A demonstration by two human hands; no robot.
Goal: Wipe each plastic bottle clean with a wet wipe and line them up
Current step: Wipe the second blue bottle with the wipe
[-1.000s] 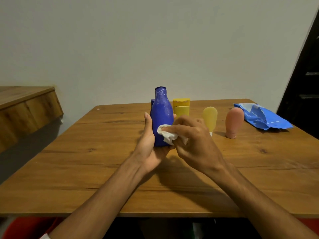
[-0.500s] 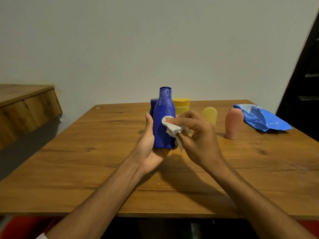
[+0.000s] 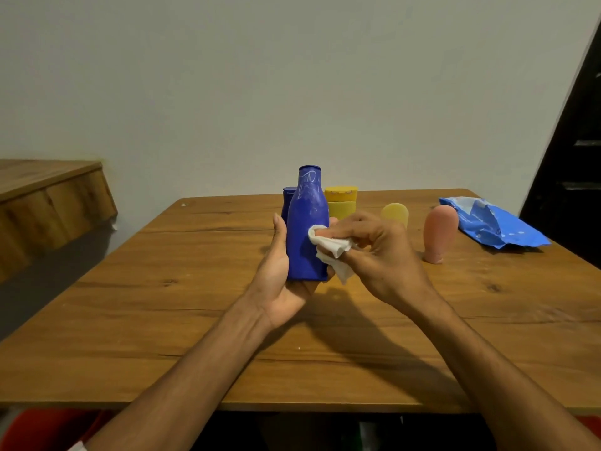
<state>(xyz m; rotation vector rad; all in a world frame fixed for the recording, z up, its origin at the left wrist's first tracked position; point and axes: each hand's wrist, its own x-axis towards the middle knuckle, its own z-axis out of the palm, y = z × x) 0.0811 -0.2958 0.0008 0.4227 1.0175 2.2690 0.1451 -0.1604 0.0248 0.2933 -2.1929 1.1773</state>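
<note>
Left hand [image 3: 279,281] curls round blue bottle [image 3: 307,229]; right hand [image 3: 380,255] pinches wipe [image 3: 331,247] against its side. Hard rub could slip wet bottle loose, toppling yellow bottle [image 3: 341,203] behind.

Soft, fairly dim warm indoor light falls from above, and the left hand [image 3: 279,278] and right hand [image 3: 383,255] throw a broad, blurred shadow onto the tabletop [image 3: 156,320] beneath them. The wall [image 3: 292,76] is evenly lit but darkens toward the corners. Detail is slightly soft throughout, and wide-angle distortion slants the dark doorway [image 3: 572,151] at the right edge.
</note>
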